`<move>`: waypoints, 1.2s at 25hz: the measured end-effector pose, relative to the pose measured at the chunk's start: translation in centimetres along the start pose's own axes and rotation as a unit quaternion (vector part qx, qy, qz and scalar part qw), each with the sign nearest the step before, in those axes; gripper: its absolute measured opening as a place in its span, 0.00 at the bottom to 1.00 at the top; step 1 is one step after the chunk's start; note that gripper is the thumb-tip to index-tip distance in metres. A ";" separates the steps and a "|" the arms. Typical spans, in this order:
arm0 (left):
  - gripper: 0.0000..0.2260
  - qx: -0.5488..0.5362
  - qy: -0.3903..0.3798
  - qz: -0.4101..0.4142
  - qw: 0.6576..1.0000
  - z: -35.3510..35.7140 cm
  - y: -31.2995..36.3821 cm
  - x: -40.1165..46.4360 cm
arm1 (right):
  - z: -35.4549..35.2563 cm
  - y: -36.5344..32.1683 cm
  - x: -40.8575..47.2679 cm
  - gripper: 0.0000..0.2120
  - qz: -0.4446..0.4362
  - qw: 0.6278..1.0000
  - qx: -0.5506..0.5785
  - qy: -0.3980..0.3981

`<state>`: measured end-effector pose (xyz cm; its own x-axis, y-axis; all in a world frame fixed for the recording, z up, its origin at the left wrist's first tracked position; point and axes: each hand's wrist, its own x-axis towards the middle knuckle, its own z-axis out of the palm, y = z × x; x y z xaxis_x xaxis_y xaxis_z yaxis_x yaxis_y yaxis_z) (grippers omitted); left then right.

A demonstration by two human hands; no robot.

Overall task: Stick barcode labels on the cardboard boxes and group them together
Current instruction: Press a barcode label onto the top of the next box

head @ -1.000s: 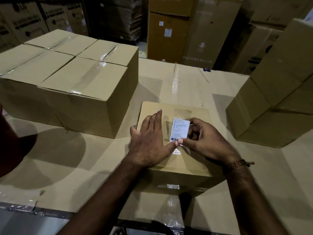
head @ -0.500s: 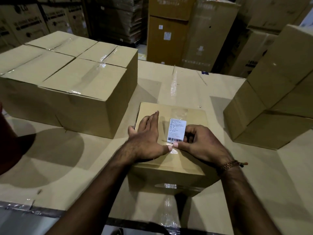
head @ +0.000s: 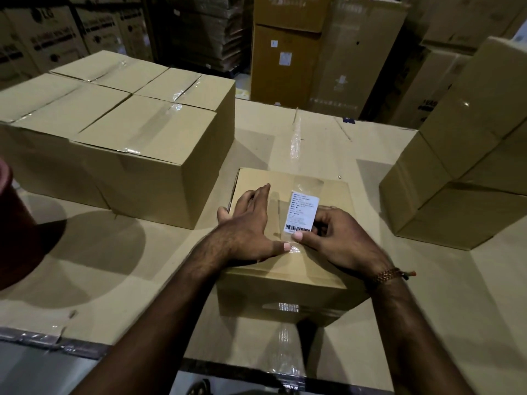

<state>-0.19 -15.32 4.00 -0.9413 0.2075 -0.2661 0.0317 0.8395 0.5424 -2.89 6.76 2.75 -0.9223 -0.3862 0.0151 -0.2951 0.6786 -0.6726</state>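
Note:
A small taped cardboard box (head: 319, 269) sits in front of me on the cardboard-covered table (head: 142, 252). A white barcode label (head: 301, 212) stands near the middle of its top. My right hand (head: 339, 238) pinches the label's lower right edge between thumb and curled fingers. My left hand (head: 248, 226) lies flat on the box's top left, fingers straight and thumb stretched toward the label. Whether the label is stuck down flat cannot be told.
A block of several large taped boxes (head: 137, 143) fills the table's left. Stacked boxes (head: 462, 178) stand at the right. Tall cartons (head: 285, 52) and printed boxes line the background. A dark red shape (head: 11, 229) intrudes at the left edge.
The label has come down closer to the box top and shifted slightly away from me. Both hands stay on the box, with my left thumb now a little apart from the right thumb.

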 end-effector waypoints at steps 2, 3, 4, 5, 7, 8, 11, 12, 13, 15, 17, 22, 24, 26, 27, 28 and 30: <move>0.61 0.005 -0.019 0.002 1.000 -0.2 -0.4 0.2 | 0.0 -0.1 -0.1 0.20 0.004 1.000 0.000 0.006; 0.63 0.006 -0.032 0.002 0.999 -0.3 -0.6 0.2 | 0.0 -0.1 -0.2 0.18 0.009 1.000 0.000 0.007; 0.64 0.008 -0.042 -0.001 0.999 -0.5 -0.6 0.2 | 0.0 -0.1 -0.3 0.16 0.011 1.000 0.002 0.008; 0.64 0.012 -0.047 -0.004 0.999 -0.5 -0.6 0.2 | 0.0 -0.2 -0.5 0.15 0.012 1.000 0.000 0.011; 0.64 0.013 -0.045 -0.006 0.999 -0.6 -0.4 0.0 | 0.2 -0.4 -1.0 0.14 0.005 0.999 -0.018 0.032; 0.64 0.012 -0.044 -0.005 0.999 -0.7 -0.2 -0.1 | 0.4 -0.4 -1.1 0.15 0.002 0.998 -0.030 0.048; 0.63 0.017 -0.042 -0.005 0.999 -0.7 -0.1 -0.1 | 0.9 -0.1 -0.8 0.14 0.005 0.996 -0.057 0.062; 0.63 0.015 -0.042 -0.006 0.999 -0.7 -0.1 -0.1 | 1.0 0.1 -0.7 0.14 0.010 0.997 -0.058 0.058; 0.63 0.012 -0.042 -0.007 0.999 -0.7 -0.2 0.0 | 1.0 0.2 -0.7 0.14 0.014 0.997 -0.056 0.054; 0.63 0.010 -0.042 -0.008 0.999 -0.7 -0.3 0.2 | 1.0 0.3 -0.8 0.15 0.018 0.997 -0.048 0.050; 0.64 0.010 -0.040 -0.006 0.999 -0.6 -0.4 0.5 | 1.0 0.5 -0.9 0.15 0.011 0.998 -0.043 0.049; 0.65 0.012 -0.035 -0.001 0.999 -0.5 -0.6 0.9 | 0.9 0.4 -1.0 0.27 0.013 0.999 -0.027 0.035; 0.65 0.011 -0.035 -0.004 0.999 -0.5 -0.6 1.0 | 0.8 0.3 -1.1 0.29 0.010 0.999 -0.029 0.030; 0.65 0.014 -0.036 -0.003 0.999 -0.5 -0.6 1.1 | 0.8 0.1 -1.2 0.30 0.007 0.999 -0.028 0.024; 0.65 0.016 -0.035 -0.002 0.999 -0.5 -0.6 1.1 | 0.8 0.0 -1.3 0.30 0.008 0.999 -0.027 0.021; 0.65 0.017 -0.035 -0.001 0.999 -0.5 -0.7 1.1 | 0.8 -0.1 -1.4 0.30 0.010 0.999 -0.024 0.021; 0.65 0.016 -0.031 -0.001 0.999 -0.5 -0.8 1.1 | 0.8 -0.3 -1.7 0.27 0.013 0.999 -0.017 0.031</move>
<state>-1.42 -15.99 3.72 -0.9185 0.2357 -0.3174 0.0411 0.8555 0.5162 -1.00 6.69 2.34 -0.9433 -0.3289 0.0444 -0.2777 0.7089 -0.6483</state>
